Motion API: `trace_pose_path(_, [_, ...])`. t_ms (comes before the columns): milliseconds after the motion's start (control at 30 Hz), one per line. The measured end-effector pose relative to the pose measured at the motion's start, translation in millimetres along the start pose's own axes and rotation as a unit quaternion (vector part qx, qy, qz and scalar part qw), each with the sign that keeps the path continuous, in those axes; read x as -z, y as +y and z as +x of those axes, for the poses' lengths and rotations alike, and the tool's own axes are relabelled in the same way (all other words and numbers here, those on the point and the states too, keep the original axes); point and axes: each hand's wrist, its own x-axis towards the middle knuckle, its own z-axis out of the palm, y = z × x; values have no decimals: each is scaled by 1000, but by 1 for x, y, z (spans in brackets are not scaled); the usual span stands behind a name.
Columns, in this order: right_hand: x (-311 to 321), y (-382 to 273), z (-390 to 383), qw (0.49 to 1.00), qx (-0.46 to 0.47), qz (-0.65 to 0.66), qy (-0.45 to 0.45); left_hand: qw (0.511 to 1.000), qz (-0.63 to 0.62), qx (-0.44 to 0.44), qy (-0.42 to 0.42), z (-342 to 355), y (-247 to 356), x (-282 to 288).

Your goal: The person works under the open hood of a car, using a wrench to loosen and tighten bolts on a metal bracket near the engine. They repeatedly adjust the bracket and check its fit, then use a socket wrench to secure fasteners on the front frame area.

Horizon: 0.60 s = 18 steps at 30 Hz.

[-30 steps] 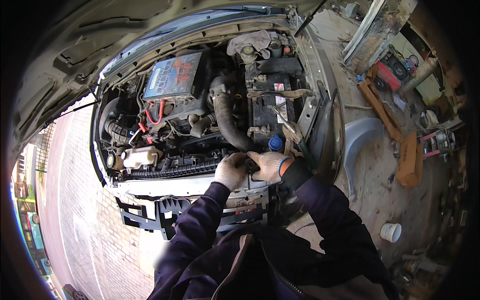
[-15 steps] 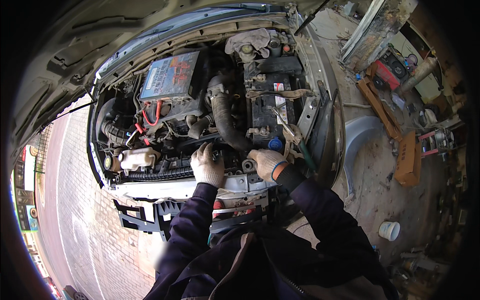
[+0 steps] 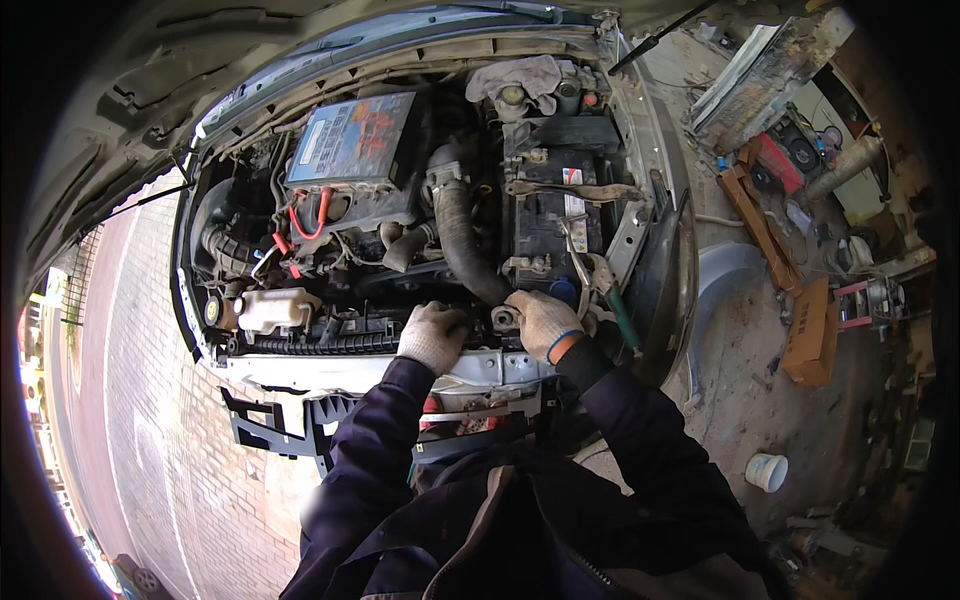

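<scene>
Both my hands wear pale knitted gloves and work over the front edge of an engine bay. My left hand point(image 3: 433, 338) is closed, its fingers curled down behind the silver front crossmember point(image 3: 330, 371); what they hold, if anything, is hidden. Just to the right, my right hand point(image 3: 546, 323) is closed at the lower end of a thick dark ribbed hose point(image 3: 458, 235). Its fingertips are out of sight, so I cannot tell what they grip. Between the hands sits a round grey rubber-like mount point(image 3: 506, 319) with a hole, close to my right fingers.
Pliers with green handles point(image 3: 622, 318) lie beside the car battery point(image 3: 538, 222). At left are a pale fluid reservoir point(image 3: 272, 311) and a blue box-shaped cover point(image 3: 345, 140) on the engine. The raised hood hangs overhead. A white bucket point(image 3: 766, 472) and cardboard point(image 3: 808, 335) are on the floor at right.
My left hand has shifted right toward the right hand, and its fingers have gone from partly stretched to curled. My right hand stays near the hose end. The view has shifted slightly.
</scene>
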Motion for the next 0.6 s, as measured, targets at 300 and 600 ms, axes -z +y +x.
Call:
trace_pose_path(300, [-8, 11, 19, 998, -31, -20, -51, 1000, -12, -21, 16, 0, -1, -2])
trace_pose_path(600, [-5, 8, 29, 985, -23, -119, -123, 997, -4, -63, 43, -2, -9, -8])
